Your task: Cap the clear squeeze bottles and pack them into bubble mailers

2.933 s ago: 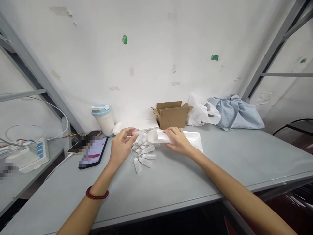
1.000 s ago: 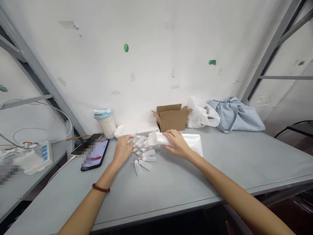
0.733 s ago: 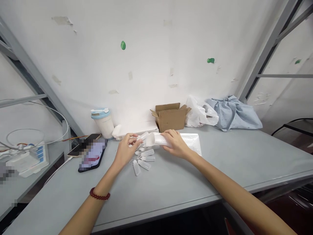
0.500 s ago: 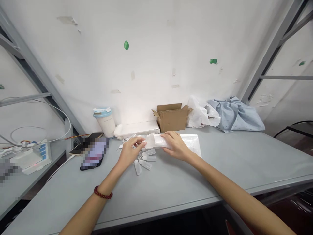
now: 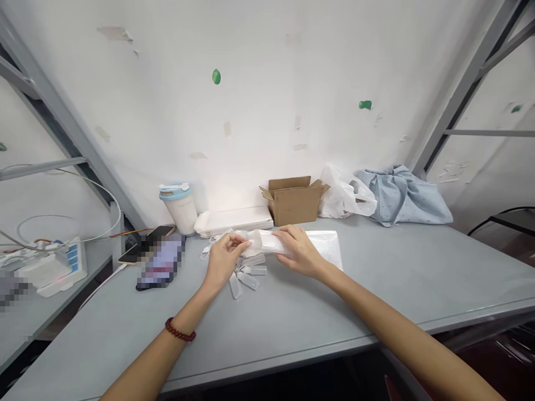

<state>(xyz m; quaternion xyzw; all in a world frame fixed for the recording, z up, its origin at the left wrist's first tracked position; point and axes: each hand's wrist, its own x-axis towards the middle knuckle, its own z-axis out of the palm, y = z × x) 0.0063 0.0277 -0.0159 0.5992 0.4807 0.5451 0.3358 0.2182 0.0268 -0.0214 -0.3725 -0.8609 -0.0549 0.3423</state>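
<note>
The left hand (image 5: 223, 259) has moved from the vials (image 5: 235, 285) to the mouth of the bag (image 5: 271, 242), fingertips pinched, apparently bringing a vial to the opening; the right hand (image 5: 301, 252) grasps the bag toward the tabletop's (image 5: 292, 320) back edge.

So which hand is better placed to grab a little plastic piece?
Probably the left hand: it's closest to the plastic pieces, while the right hand is busy gripping the white bag.

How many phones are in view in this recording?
2. One phone lies left of the cup; a second phone lies in front of it, closer to the left hand. Both are partly blurred; others could be hidden.
</note>
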